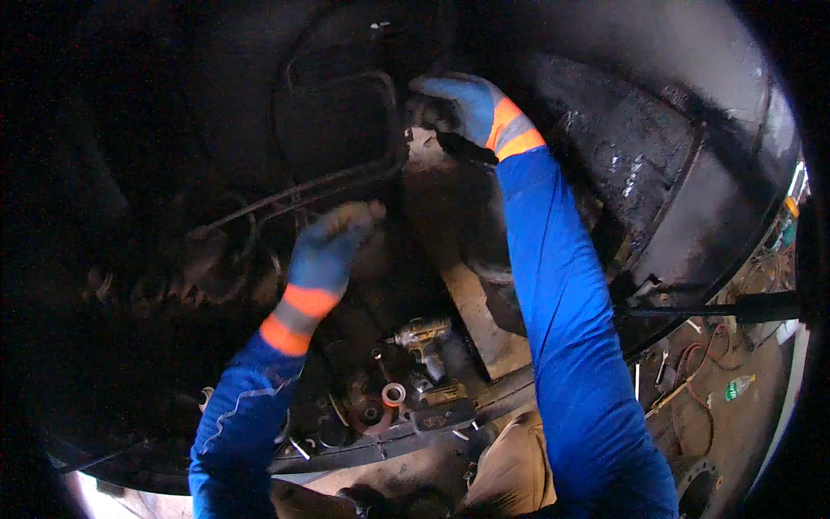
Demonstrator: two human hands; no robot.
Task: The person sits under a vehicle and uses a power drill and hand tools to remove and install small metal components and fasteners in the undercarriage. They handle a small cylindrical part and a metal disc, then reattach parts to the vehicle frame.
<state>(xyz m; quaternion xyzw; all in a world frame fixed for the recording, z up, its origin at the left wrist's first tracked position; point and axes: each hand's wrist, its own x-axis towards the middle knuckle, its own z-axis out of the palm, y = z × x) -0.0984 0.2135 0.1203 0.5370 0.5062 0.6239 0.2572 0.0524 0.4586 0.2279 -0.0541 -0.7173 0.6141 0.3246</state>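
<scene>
My right hand (467, 105), in a blue glove with an orange and grey cuff, reaches far into a dark metal cavity. Its fingers curl over a dark rounded part (435, 114), beside a pale torn-looking patch (424, 147). Lower and to the left, my left hand (333, 242), gloved alike, has its fingers drawn together; they are blurred, and what they may hold is hidden. Bent thin metal lines (298, 189) run behind it and up past the right hand.
A yellow and black cordless power tool (424, 342) lies below my hands, near an orange-rimmed ring (393, 394) on a dark ledge (432, 422). A beige panel (484, 320) slopes beside my right arm. Red hose (692, 363) and a green-labelled bottle (739, 387) lie on the floor at right.
</scene>
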